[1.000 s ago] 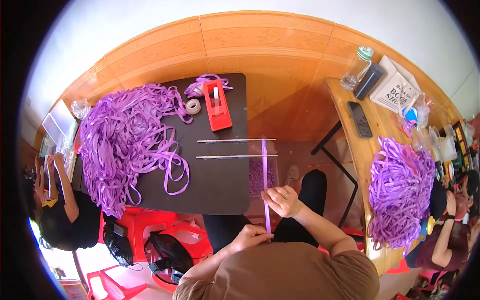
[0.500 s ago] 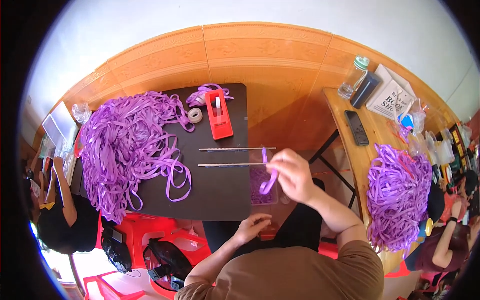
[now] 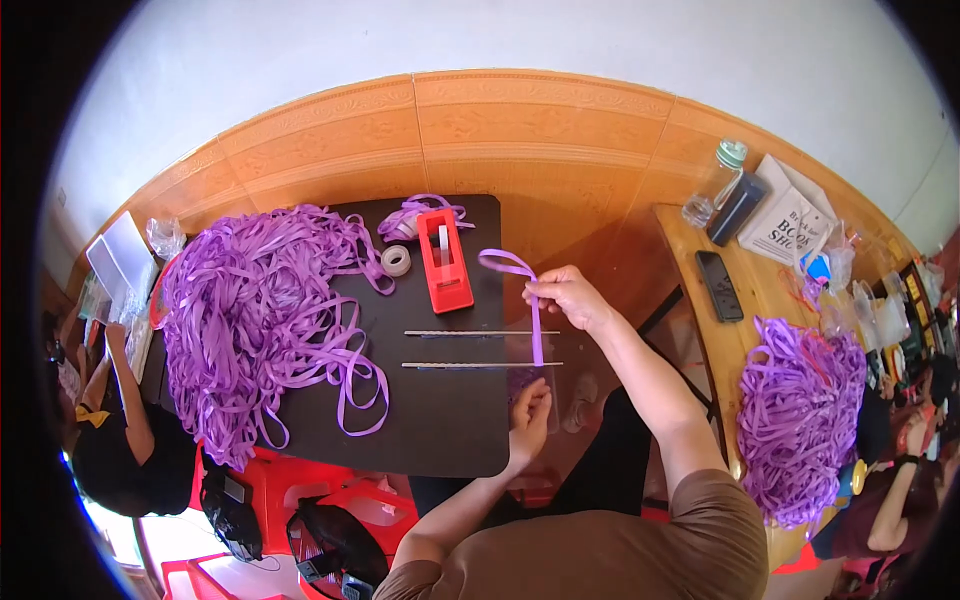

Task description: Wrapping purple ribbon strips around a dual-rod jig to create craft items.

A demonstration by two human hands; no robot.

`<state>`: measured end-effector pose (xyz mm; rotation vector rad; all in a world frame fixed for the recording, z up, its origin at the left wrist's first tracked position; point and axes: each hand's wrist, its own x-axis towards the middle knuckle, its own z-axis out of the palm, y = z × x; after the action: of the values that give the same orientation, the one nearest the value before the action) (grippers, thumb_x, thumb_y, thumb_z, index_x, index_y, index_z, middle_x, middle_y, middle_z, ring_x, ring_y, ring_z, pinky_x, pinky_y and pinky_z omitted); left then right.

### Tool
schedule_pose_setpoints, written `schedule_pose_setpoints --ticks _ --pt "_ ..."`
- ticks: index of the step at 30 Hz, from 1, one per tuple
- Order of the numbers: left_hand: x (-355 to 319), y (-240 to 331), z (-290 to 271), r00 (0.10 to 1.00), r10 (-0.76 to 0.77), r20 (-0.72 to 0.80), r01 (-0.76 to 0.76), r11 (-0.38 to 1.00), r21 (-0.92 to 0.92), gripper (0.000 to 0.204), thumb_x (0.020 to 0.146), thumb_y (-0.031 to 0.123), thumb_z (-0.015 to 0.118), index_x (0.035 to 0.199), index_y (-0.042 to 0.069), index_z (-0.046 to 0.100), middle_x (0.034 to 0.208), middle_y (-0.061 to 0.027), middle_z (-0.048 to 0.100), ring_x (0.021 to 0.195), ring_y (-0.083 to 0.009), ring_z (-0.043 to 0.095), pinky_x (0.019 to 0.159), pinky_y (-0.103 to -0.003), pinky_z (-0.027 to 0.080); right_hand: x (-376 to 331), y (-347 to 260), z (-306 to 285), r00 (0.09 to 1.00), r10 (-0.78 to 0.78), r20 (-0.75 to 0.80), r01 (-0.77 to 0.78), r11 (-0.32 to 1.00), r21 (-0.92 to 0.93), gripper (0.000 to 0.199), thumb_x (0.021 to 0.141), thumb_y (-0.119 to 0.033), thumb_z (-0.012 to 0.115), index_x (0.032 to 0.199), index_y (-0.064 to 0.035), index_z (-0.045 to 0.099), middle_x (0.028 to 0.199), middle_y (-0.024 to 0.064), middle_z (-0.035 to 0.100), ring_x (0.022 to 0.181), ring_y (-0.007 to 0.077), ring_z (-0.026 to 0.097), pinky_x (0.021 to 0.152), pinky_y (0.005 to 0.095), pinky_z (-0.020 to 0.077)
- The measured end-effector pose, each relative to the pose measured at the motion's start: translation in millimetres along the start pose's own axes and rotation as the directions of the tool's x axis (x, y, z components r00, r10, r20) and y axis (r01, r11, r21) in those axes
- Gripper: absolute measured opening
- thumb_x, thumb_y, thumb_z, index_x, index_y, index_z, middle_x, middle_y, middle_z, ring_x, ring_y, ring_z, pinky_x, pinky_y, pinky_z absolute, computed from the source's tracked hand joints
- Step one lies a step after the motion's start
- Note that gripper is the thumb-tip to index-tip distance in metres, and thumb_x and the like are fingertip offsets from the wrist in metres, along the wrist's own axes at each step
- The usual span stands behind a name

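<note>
The ribbon's (image 3: 536,325) lower end is hidden behind the left hand (image 3: 528,418), which pinches it at the table's (image 3: 440,430) right edge. The right hand (image 3: 566,296) pinches its looped top above two thin rods (image 3: 480,333). A ribbon heap (image 3: 260,320) covers the black table's left; a red tape dispenser (image 3: 445,260) and tape roll (image 3: 396,261) sit near the tan wall (image 3: 540,130).

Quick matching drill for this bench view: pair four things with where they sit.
1. red tape dispenser
2. big heap of purple ribbon
3. clear water bottle
4. single purple ribbon strip

A. left part of the black table
B. wooden table at right
C. between both hands
D. far end of the black table, beside a tape roll

Pairs: 1-D, 2-A, 3-B, 4-C
</note>
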<state>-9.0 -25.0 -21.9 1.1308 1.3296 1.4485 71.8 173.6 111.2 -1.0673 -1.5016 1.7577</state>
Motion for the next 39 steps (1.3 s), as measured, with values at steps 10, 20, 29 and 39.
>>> schedule_pose_setpoints --ticks 10,20,29,39 --pt "64 47 17 0.885 0.361 -0.293 -0.316 0.930 0.190 0.039 0.095 0.012 0.052 0.133 0.004 0.046 0.130 -0.0141 0.050 0.118 -0.0187 0.048 0.090 -0.030 0.045 -11 73 7 0.979 0.156 0.130 -0.186 0.944 0.271 0.017 0.084 -0.010 0.062 0.091 0.0034 0.069 0.083 0.0101 0.069 0.071 0.0172 0.064 0.065 0.0302 0.0522" --pt "51 29 18 0.950 0.126 -0.286 -0.169 0.977 -0.132 0.017 0.094 0.010 0.052 0.099 0.000 0.064 0.088 -0.0053 0.064 0.082 -0.0117 0.059 0.074 -0.025 0.047 -73 153 44 0.897 0.415 0.151 -0.411 0.657 0.632 0.013 0.086 -0.013 0.056 0.092 -0.0042 0.063 0.086 0.0079 0.062 0.073 0.0195 0.060 0.059 0.0317 0.0479" --pt "-33 51 11 0.978 -0.197 -0.064 0.156 0.904 -0.398 0.019 0.095 0.012 0.053 0.098 -0.002 0.065 0.080 -0.0024 0.064 0.072 -0.0082 0.056 0.069 -0.022 0.044 -146 170 43 0.936 0.325 -0.133 -0.287 0.926 0.244 0.017 0.083 -0.016 0.064 0.075 -0.0016 0.066 0.062 0.0066 0.058 0.057 0.0135 0.057 0.049 0.0244 0.0411" --pt "-52 40 -16 0.948 -0.317 0.004 0.301 0.897 -0.324 0.021 0.095 0.018 0.055 0.097 0.002 0.068 0.083 -0.0015 0.066 0.075 -0.0057 0.056 0.067 -0.020 0.043 -150 82 69 0.980 -0.063 -0.188 0.104 0.970 0.219 0.008 0.086 -0.006 0.065 0.085 0.0022 0.066 0.075 -0.0002 0.060 0.067 0.0065 0.054 0.061 0.0207 0.0414"
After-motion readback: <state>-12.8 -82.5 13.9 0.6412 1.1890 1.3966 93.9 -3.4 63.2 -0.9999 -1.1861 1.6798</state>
